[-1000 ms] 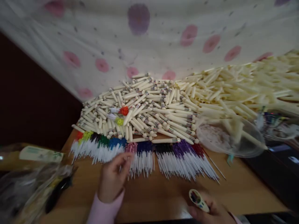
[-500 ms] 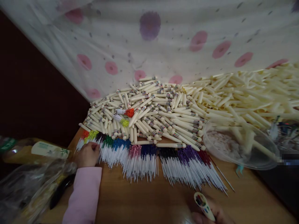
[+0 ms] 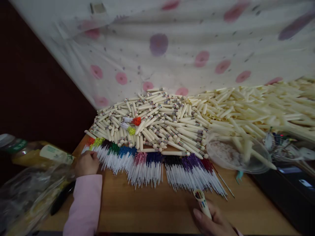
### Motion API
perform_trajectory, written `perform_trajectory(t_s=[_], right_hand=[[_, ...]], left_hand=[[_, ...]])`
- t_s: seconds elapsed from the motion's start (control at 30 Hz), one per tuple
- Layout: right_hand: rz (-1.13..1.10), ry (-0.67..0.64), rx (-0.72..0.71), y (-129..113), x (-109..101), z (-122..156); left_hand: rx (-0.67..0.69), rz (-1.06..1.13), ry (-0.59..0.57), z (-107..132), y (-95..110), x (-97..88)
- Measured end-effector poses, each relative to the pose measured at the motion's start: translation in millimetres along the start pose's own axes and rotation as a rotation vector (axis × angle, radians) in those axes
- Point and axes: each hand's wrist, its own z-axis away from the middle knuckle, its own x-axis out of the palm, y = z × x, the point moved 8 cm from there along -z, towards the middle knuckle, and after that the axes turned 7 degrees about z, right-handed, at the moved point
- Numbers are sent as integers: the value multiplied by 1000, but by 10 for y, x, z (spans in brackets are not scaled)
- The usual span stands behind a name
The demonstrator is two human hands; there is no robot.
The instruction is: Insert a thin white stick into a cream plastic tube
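My right hand [image 3: 213, 219], low on the right, grips a cream multicolour pen barrel [image 3: 204, 205]. Its open end tilts up toward me, with coloured tips showing inside and slots along the side. On the left, my left hand [image 3: 86, 164] is closed over the white stems at the left end of the ink refills; whatever its fingers hold is hidden. The refills [image 3: 146, 173] lie fanned in a row with orange, yellow, dark, green, blue, pink, navy, black, purple and dark red ends. Behind them rises a heap of assembled multicolour pens [image 3: 152, 121].
Empty cream pen tubes [image 3: 246, 101] are piled at the back right. A clear plastic bowl [image 3: 228, 164] holds small translucent pieces and a few tubes. At left lie a drink bottle [image 3: 31, 152] and clear plastic bags [image 3: 29, 193]. A dark device [image 3: 283, 186] lies at right.
The camera view has shifted slightly. My right hand with the pen barrel has come up and left, more fully into view. My left hand stays by the left-end refills, its fingers still closed.
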Motion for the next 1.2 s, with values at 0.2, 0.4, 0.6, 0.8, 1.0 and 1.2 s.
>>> perform_trajectory(t_s=[0.2,0.4,0.6,0.8,1.0,1.2], right_hand=[[-61,-7,-118,-44,57,-70],[-178,82,-202,-152,-19,-79],[-284,156,-248,-127,-105,-85],[-323,175,-220,-105,-131,-132],[-229,120,-199,-143,-74,-147],[-140,94,-241,-276,-76,-99]], left_hand=[[117,467,-310,1068,590,166],[73,986,-1010,2717,1281,840],[213,953,-1069,3092,1427,981],[351,766,-1028,3019,1365,1010],[169,978,-945,2783,1380,1058],[97,1104,-992,2800,1423,1075]])
